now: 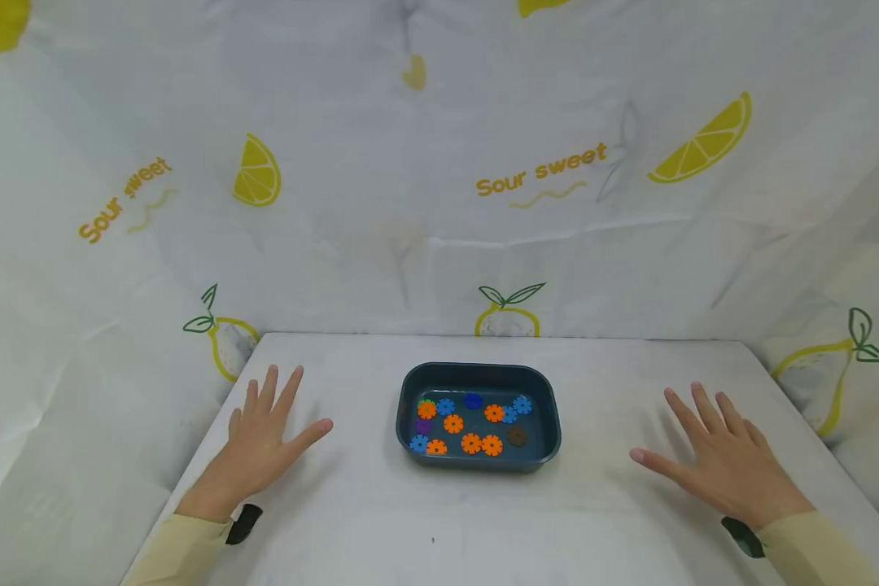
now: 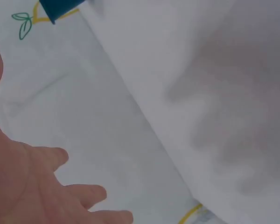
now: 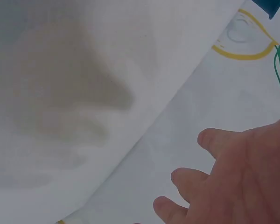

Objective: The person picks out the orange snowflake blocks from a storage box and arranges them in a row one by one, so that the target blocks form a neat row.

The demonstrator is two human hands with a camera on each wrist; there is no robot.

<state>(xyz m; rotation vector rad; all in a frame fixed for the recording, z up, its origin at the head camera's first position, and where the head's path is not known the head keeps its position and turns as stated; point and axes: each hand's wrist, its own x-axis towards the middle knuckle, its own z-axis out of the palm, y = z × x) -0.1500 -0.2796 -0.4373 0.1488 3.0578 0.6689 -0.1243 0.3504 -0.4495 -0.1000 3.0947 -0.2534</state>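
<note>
A dark blue rectangular tray stands mid-table in the head view. Inside it lie several small notched discs, flower-like in outline: orange ones, light blue ones, a dark blue one, a purple one and a brown one. To the tray's left, my left hand is held over the table, fingers spread and holding nothing. On the other side my right hand is spread too, also with nothing in it. Each wrist view shows a palm and only a corner of the tray.
The white table is bordered at the back and sides by a white cloth printed with lemons and lettering. Long pale sleeves and a dark band show at the wrists.
</note>
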